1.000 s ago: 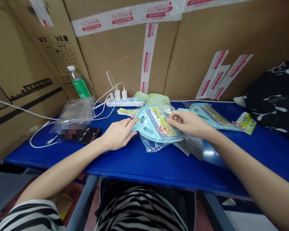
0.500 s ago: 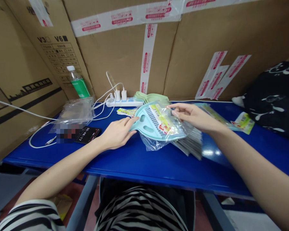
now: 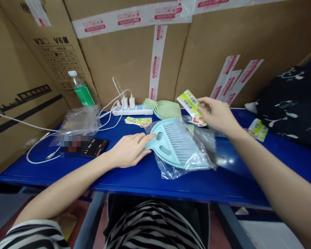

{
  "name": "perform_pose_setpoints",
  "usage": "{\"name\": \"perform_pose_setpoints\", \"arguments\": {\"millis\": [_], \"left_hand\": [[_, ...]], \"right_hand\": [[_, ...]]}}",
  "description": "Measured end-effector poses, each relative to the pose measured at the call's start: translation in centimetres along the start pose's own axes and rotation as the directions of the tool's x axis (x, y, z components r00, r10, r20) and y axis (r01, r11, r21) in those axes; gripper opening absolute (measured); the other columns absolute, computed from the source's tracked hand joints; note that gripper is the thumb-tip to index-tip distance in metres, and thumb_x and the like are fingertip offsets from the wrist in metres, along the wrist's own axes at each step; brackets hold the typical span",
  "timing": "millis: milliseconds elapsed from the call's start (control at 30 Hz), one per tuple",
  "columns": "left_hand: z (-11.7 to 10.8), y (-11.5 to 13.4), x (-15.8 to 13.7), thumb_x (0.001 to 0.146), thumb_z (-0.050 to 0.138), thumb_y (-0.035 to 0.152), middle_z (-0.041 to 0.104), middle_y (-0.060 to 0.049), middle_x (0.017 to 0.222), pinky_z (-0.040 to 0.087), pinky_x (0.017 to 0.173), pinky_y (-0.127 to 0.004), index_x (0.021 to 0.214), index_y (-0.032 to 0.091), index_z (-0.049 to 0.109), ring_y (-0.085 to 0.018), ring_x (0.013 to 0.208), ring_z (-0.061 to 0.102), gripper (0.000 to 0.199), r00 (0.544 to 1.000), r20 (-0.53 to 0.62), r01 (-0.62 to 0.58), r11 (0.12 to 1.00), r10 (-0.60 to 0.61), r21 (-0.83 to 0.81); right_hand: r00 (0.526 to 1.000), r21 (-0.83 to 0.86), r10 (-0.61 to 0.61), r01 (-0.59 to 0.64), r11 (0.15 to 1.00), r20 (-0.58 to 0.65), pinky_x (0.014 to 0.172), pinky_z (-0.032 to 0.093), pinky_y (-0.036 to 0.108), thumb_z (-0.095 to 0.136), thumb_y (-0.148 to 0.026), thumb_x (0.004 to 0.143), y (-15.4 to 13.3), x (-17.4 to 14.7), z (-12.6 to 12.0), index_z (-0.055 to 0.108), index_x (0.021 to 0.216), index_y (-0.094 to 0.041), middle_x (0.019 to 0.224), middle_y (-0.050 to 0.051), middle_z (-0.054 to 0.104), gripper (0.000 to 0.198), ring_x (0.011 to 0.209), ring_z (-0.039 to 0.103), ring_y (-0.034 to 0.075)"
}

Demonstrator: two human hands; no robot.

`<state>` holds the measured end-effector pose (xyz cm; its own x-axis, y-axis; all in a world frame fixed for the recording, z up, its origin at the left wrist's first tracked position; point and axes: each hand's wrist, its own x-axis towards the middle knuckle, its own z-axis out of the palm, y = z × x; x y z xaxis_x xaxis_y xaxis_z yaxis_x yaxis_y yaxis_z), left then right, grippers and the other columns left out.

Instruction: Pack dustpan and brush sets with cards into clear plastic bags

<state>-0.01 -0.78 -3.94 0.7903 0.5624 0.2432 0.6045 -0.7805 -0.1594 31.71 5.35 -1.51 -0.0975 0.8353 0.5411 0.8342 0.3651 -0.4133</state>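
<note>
My left hand (image 3: 131,148) grips the handle of a light-blue hand brush and dustpan set (image 3: 168,145) just above the blue table. Its bristles fan to the right, and a clear plastic bag (image 3: 197,157) covers that end. Between the thumb and fingers of my right hand (image 3: 216,114) is a green and yellow printed card (image 3: 191,105), raised above the set. Behind the set lies a stack of green dustpans (image 3: 168,110). More printed cards (image 3: 138,121) rest to the left of that stack.
A white power strip (image 3: 132,110) with chargers and cables stands along the cardboard wall. At left are a green-labelled bottle (image 3: 83,93), clear plastic bags (image 3: 79,119) and a phone (image 3: 94,147). A black patterned bag (image 3: 292,107) sits at far right, near another printed card (image 3: 259,129).
The printed card has come away from the brush set and risen up and right in my right hand. My left hand still holds the set, now slightly lower, with its bristles uncovered by the card.
</note>
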Motion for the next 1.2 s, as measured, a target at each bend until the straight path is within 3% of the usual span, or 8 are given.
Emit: {"name": "perform_pose_setpoints", "arguments": {"millis": [100, 367, 500, 633, 767, 933, 1033, 1200], "left_hand": [[0.0, 0.4, -0.1, 0.104, 0.031, 0.037, 0.066, -0.01, 0.102, 0.053, 0.079, -0.032, 0.14, 0.013, 0.04, -0.022, 0.093, 0.066, 0.044, 0.996, 0.0, -0.089, 0.996, 0.089, -0.03], [0.1, 0.3, 0.1, 0.104, 0.028, 0.04, 0.067, -0.011, 0.099, 0.054, 0.079, -0.034, 0.14, 0.012, 0.042, -0.023, 0.09, 0.066, 0.047, 0.984, 0.018, -0.177, 0.984, 0.177, -0.007], [0.1, 0.2, 0.2, 0.104, 0.032, 0.04, 0.067, -0.01, 0.099, 0.053, 0.078, -0.033, 0.139, 0.013, 0.043, -0.022, 0.087, 0.067, 0.045, 0.983, 0.013, -0.182, 0.983, 0.182, 0.001], [0.1, 0.1, 0.1, 0.104, 0.033, 0.04, 0.067, -0.01, 0.099, 0.053, 0.077, -0.034, 0.138, 0.013, 0.044, -0.023, 0.086, 0.067, 0.045, 0.982, 0.02, -0.189, 0.982, 0.189, 0.011], [0.2, 0.0, 0.1, 0.104, 0.031, 0.04, 0.066, -0.01, 0.098, 0.053, 0.076, -0.034, 0.138, 0.013, 0.045, -0.023, 0.084, 0.066, 0.046, 0.981, 0.02, -0.191, 0.982, 0.191, 0.003], [-0.2, -0.4, 0.1, 0.104, 0.031, 0.039, 0.066, -0.008, 0.094, 0.052, 0.076, -0.032, 0.136, 0.015, 0.049, -0.021, 0.082, 0.065, 0.044, 0.984, 0.02, -0.178, 0.984, 0.178, 0.004], [-1.0, -1.7, -0.1, 0.104, 0.028, 0.037, 0.066, -0.009, 0.097, 0.053, 0.077, -0.031, 0.133, 0.018, 0.054, -0.02, 0.086, 0.065, 0.043, 0.989, -0.008, -0.148, 0.989, 0.149, 0.023], [-2.5, -4.6, -0.6, 0.103, 0.026, 0.036, 0.068, -0.013, 0.112, 0.054, 0.084, -0.035, 0.129, 0.016, 0.057, -0.023, 0.1, 0.066, 0.045, 0.992, -0.122, 0.023, 1.0, -0.021, 0.015]], "right_hand": [[0.997, 0.016, -0.072, 0.072, 0.997, -0.02, 0.076, 0.053, 0.043, 0.056, -0.026, 0.083, -1.8, 1.6, 0.9, 0.072, 0.114, -0.022, 0.098, 0.009, 0.075, 0.035, 0.086, 0.068, 0.026], [0.902, 0.381, -0.202, 0.045, 0.923, 0.382, 0.06, 0.048, 0.03, 0.07, -0.031, 0.079, -7.3, 7.4, 7.7, 0.073, 0.111, -0.015, 0.072, 0.002, 0.069, 0.035, 0.061, 0.057, 0.014], [0.845, 0.333, -0.193, 0.018, 0.943, 0.499, 0.06, 0.049, 0.028, 0.072, -0.027, 0.079, -8.2, 8.6, 10.9, 0.073, 0.105, -0.013, 0.065, 0.0, 0.068, 0.029, 0.058, 0.058, 0.013], [0.843, 0.253, -0.19, 0.067, 0.965, 0.503, 0.071, 0.054, 0.033, 0.075, -0.024, 0.075, -8.4, 8.8, 12.5, 0.075, 0.093, -0.014, 0.077, 0.007, 0.074, 0.021, 0.071, 0.067, 0.019], [0.87, 0.229, -0.207, 0.112, 0.967, 0.447, 0.087, 0.054, 0.041, 0.071, -0.022, 0.076, -8.4, 9.0, 11.0, 0.075, 0.097, -0.017, 0.1, 0.011, 0.076, 0.021, 0.089, 0.07, 0.024], [0.91, 0.206, -0.287, 0.231, 0.951, 0.3, 0.09, 0.055, 0.047, 0.058, -0.024, 0.083, -8.1, 7.0, 5.3, 0.072, 0.103, -0.021, 0.108, 0.009, 0.075, 0.024, 0.094, 0.07, 0.026], [0.97, 0.131, -0.192, 0.174, 0.976, 0.148, 0.095, 0.053, 0.048, 0.049, -0.021, 0.085, -7.2, 4.1, 2.2, 0.067, 0.102, -0.021, 0.107, 0.011, 0.075, 0.025, 0.098, 0.069, 0.026], [0.998, 0.063, -0.056, 0.055, 0.996, 0.023, 0.087, 0.055, 0.049, 0.044, -0.021, 0.083, -4.7, -0.1, 0.3, 0.052, 0.092, -0.024, 0.095, 0.015, 0.072, 0.013, 0.09, 0.068, 0.029]]}}
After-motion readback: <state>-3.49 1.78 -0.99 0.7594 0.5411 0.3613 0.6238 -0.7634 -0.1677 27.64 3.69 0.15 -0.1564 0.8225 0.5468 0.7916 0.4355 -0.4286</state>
